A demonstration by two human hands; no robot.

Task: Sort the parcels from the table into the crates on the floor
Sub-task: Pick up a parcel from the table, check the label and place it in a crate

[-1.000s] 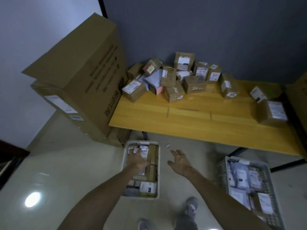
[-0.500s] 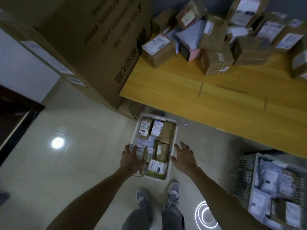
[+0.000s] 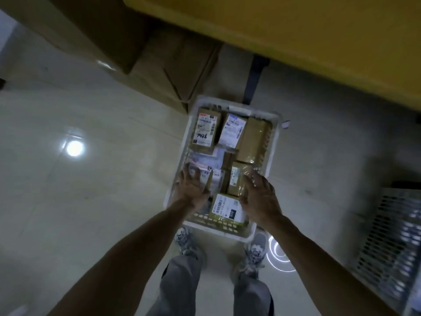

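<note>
A white crate point(image 3: 272, 142) stands on the floor in front of my feet, packed with brown parcels bearing white labels. My left hand point(image 3: 192, 189) is inside its near left part, fingers and thumb closed around a labelled parcel point(image 3: 213, 180) that sits among the others. My right hand point(image 3: 259, 198) hovers over the crate's near right side with fingers apart and nothing in it, partly covering a small brown parcel point(image 3: 237, 179). A parcel marked 7936 point(image 3: 205, 131) lies at the crate's far left. The parcels on the table are out of view.
The yellow table's edge point(image 3: 296, 30) overhangs the far side, with a dark leg point(image 3: 252, 80) behind the crate. Large cardboard boxes point(image 3: 159, 53) stand at the far left. A second mesh crate point(image 3: 391, 236) with parcels sits on the floor at right.
I have bent down, so the crate now fills the middle of the view. My left hand lowered its parcel into the crate's near left. My right hand moved over the crate's right side.
</note>
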